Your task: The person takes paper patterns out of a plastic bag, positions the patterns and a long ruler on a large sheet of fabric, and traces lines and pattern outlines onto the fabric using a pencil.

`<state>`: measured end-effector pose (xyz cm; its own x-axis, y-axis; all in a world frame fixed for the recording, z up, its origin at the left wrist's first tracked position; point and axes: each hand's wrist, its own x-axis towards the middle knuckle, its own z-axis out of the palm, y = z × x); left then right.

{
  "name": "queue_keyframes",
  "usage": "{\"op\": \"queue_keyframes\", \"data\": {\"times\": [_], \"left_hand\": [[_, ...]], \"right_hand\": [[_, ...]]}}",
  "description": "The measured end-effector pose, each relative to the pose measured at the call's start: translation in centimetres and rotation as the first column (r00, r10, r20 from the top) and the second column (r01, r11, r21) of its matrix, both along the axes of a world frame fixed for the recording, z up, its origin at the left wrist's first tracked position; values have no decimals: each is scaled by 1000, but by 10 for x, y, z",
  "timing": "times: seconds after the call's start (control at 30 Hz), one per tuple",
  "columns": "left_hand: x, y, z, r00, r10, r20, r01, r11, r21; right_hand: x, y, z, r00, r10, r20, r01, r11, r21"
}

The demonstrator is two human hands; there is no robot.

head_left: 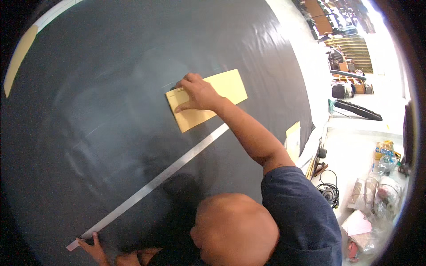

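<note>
My right arm reaches across a wide dark sheet (133, 66) to a pale yellow card piece (224, 86). My right hand (197, 92) is curled over the left part of the card, thumb on its face and fingers at its far edge. Something small and dark shows beside those fingertips; I cannot make out what it is. A long flat metal straightedge (159, 178) runs diagonally from the lower left toward my right forearm, which hides its upper end. My left hand (94, 249), its visible fingers spread, rests on the straightedge near its lower-left end.
Another yellow piece (20, 60) lies at the far left rim. Yellow and white pieces (293, 139) lie at the sheet's right edge. On the pale floor to the right are a coiled black cable (329, 190), plastic-wrapped bundles (377, 193) and a dark long object (358, 109).
</note>
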<state>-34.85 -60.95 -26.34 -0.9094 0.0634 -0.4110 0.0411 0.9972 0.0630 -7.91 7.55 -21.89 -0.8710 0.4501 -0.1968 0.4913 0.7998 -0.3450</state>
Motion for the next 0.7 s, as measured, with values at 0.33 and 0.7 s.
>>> {"op": "queue_keyframes", "data": {"times": [0.33,0.7], "left_hand": [[7,32,13,998,39,56,-41,998,45],[5,23,6,997,63,43,-64,997,33]], "right_hand": [[27,-22,-1,1000,10,14,-10,1000,1],[41,-42,-7,988,145,-61,-146,989,-14]]}}
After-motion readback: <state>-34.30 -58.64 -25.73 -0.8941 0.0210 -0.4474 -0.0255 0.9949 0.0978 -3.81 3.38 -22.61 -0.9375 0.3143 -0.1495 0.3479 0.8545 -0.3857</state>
